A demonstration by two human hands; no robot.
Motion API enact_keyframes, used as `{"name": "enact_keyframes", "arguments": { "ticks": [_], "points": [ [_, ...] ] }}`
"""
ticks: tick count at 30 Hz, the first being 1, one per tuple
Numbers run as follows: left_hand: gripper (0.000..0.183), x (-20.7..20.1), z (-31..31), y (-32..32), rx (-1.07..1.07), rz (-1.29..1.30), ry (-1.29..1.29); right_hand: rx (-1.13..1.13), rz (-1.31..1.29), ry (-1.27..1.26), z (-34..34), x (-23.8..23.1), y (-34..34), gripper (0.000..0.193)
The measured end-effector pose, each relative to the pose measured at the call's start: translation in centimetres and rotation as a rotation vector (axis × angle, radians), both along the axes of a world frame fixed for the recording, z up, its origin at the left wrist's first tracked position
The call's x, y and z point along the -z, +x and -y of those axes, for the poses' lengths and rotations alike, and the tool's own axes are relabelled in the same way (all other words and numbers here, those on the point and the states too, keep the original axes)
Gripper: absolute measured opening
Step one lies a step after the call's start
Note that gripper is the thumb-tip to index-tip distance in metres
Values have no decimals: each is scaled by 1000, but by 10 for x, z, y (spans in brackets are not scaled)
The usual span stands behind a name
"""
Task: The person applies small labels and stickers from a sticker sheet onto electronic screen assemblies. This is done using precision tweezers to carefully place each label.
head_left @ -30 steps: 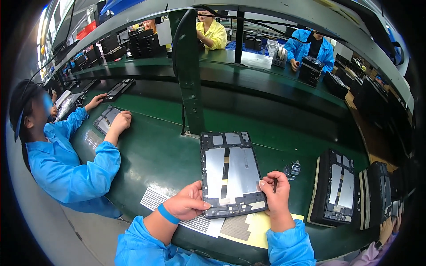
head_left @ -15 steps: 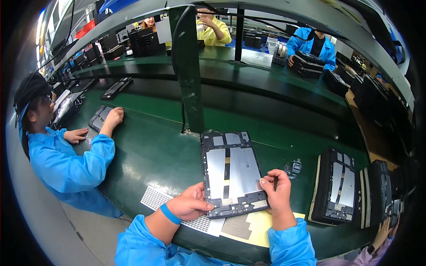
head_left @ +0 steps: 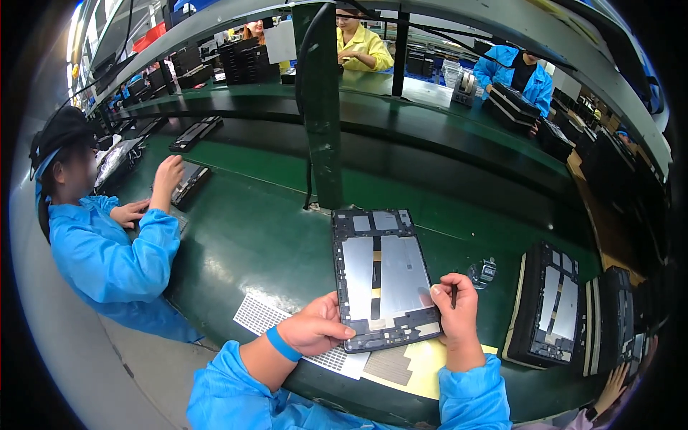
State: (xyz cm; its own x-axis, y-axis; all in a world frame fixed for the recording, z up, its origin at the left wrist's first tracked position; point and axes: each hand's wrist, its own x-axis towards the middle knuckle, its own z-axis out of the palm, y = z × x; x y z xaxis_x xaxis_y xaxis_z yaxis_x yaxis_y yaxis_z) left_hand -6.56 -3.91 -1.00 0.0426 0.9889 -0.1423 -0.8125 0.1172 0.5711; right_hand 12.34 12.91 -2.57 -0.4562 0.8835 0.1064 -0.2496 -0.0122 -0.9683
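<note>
A black tablet frame with silver metal plates (head_left: 405, 276) is tilted up before me over the green bench. My left hand (head_left: 315, 330) grips its lower left corner, thumb on top and fingers partly hidden beneath. At the lower right edge is my right hand (head_left: 459, 315), curled closed with a thin dark stick-like tool (head_left: 454, 294) poking out between the fingers. The tool's exact kind and working tip are hidden. Under the frame lie a white sheet with small dark rectangles (head_left: 259, 314), a grey-brown lined sheet (head_left: 387, 367) and a yellow sheet (head_left: 428, 383).
Right of my hand lies a small metal tally counter (head_left: 488, 270). Stacked tablet frames (head_left: 555, 297) stand farther right, near another person's hand (head_left: 613, 390). A green post (head_left: 324, 143) rises ahead. A co-worker in blue (head_left: 111, 247) works at the left.
The view has shifted slightly. My hands keep their hold on the tablet frame. The left co-worker's raised hand has moved, and the person in yellow has lowered their hands.
</note>
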Motion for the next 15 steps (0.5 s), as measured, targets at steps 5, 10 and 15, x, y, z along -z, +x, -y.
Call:
{"name": "enact_keyframes", "arguments": {
  "ticks": [5, 10, 15],
  "points": [
    [68, -8, 3, 4, -28, -30, -52, 10, -85, -61, -2, 8, -2, 17],
    [70, -28, 24, 10, -112, -27, -79, 6, -71, -102, 0, 5, -3, 9],
    [74, -20, 60, 1, -278, -145, -37, -2, -1, -81, 2, 2, -7, 8]
  ]
}}
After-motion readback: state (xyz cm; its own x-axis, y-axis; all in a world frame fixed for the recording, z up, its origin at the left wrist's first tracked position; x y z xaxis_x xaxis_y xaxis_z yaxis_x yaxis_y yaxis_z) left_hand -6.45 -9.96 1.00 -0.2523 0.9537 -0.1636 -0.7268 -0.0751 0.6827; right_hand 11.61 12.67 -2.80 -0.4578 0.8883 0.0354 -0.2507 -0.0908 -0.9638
